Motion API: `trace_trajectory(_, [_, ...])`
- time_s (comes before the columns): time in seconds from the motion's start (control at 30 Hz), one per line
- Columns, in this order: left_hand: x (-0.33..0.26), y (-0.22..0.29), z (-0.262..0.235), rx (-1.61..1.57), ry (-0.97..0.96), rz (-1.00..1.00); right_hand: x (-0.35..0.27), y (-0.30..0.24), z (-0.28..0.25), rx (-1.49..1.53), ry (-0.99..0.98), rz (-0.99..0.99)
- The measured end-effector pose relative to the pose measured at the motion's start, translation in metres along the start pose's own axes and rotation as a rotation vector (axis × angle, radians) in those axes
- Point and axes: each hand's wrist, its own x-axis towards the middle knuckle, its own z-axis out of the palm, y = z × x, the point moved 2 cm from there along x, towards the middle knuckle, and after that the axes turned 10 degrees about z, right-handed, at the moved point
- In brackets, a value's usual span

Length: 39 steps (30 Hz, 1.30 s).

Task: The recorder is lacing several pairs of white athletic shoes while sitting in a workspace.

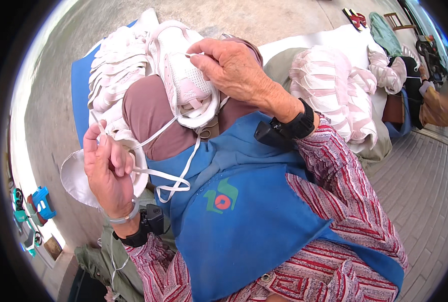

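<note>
A white and pale pink mesh shoe upper [186, 75] lies across my brown-trousered knees, its opening edge toward me. My left hand [108, 173] is to the left of it, thumb and forefinger pinching a white shoelace [156, 135] with its thin tip pointing up. The lace runs to the upper, and more of it loops down over my blue apron [234, 236]. Over the upper's right side, my right hand [236, 73] pinches thumb and forefinger together. A small pale tip shows at those fingertips; what it is, I cannot make out.
Stacked white shoe uppers [116, 75] lie on a blue surface at the far left. Bundled pale pink uppers [329, 85] sit on the right. A white rounded piece [75, 178] hangs behind my left hand. Another person [440, 103] is at the far right, near red sandals [353, 19].
</note>
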Motion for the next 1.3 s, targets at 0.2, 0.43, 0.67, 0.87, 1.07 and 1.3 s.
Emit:
trace_trajectory(0.2, [0.025, -0.024, 0.03, 0.377, 0.08, -0.019, 0.029, 0.022, 0.002, -0.263, 0.154, -0.09])
trace_trajectory(0.43, [0.069, -0.06, 0.044, 1.032, -0.131, 0.149, 0.022, 0.026, 0.015, -0.478, 0.203, -0.182])
trace_trajectory(0.67, [0.093, -0.081, 0.047, 1.237, -0.215, 0.177, 0.031, 0.028, 0.01, -0.403, 0.135, -0.137])
trace_trajectory(0.87, [0.102, -0.091, 0.037, 1.163, -0.193, 0.244, 0.046, 0.041, 0.004, -0.32, 0.118, -0.23])
trace_trajectory(1.07, [0.112, -0.092, 0.04, 1.102, -0.193, 0.169, 0.06, 0.046, -0.003, -0.234, -0.043, -0.102])
trace_trajectory(1.3, [0.117, -0.094, 0.039, 1.013, -0.201, 0.022, 0.058, 0.05, 0.008, -0.228, 0.051, -0.111])
